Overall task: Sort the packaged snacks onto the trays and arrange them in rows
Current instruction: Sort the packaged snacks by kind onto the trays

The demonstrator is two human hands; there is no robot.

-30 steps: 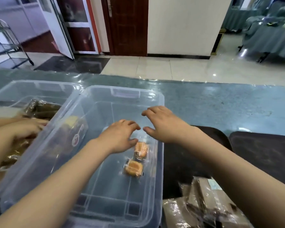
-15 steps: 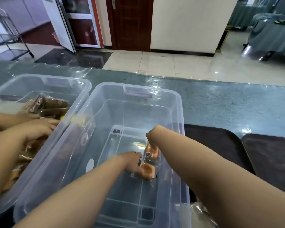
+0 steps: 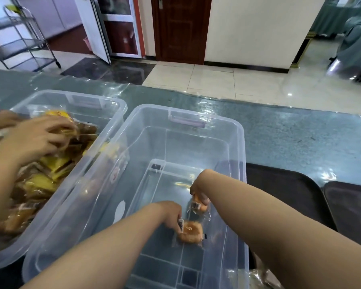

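Both hands reach down into the clear plastic storage bin (image 3: 227,130) that stands on the blue-grey table (image 3: 290,138). The left hand (image 3: 171,215) pinches the edge of a round orange-brown snack in a clear wrapper (image 3: 191,231), which lies on the floor of the bin. The right hand (image 3: 198,189) has its fingers curled around a second wrapped orange snack (image 3: 198,206), a little farther from the person and just beside the first one. To the left stands another clear plastic bin (image 3: 104,101), filled with yellow and brown packaged snacks (image 3: 48,170); another person's hand (image 3: 38,138) rests on them. Two dark brown trays (image 3: 290,190) lie to the right of the bin.
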